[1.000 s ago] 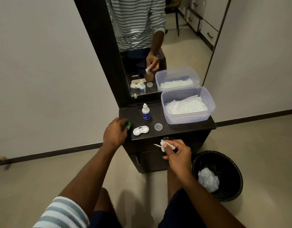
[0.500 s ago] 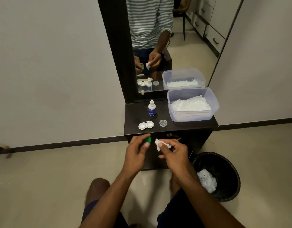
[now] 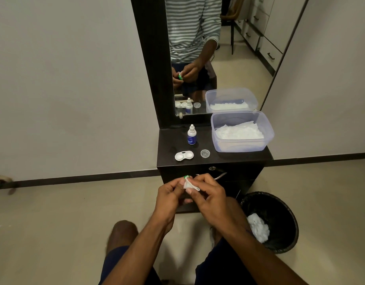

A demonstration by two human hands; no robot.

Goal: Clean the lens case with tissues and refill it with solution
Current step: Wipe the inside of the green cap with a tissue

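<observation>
Both hands meet in front of the dark cabinet point(image 3: 210, 161), below its top edge. Left hand point(image 3: 169, 197) pinches a small green cap point(image 3: 186, 177) between fingertips; only a sliver of green rim shows. Right hand point(image 3: 210, 199) pinches a crumpled bit of white tissue point(image 3: 189, 185) and holds it against the cap; the two touch.

On the cabinet top lies the lens case point(image 3: 184, 155): white, two round wells joined side by side, both uncovered and facing up, near the front edge on the left. Cannot tell if the wells are wet or dry. Just right of it, a small clear round lid point(image 3: 205, 153), apart from the case. Behind the case stands the solution bottle point(image 3: 191, 135), upright, white with blue label, dropper tip on top. At the right, a clear plastic tub point(image 3: 242, 146) with white tissues inside.

On the floor right of the cabinet, a black bin point(image 3: 280, 210) with a wad of used tissue point(image 3: 257, 227) in it. The mirror point(image 3: 218, 58) behind reflects the hands and the top's items.
</observation>
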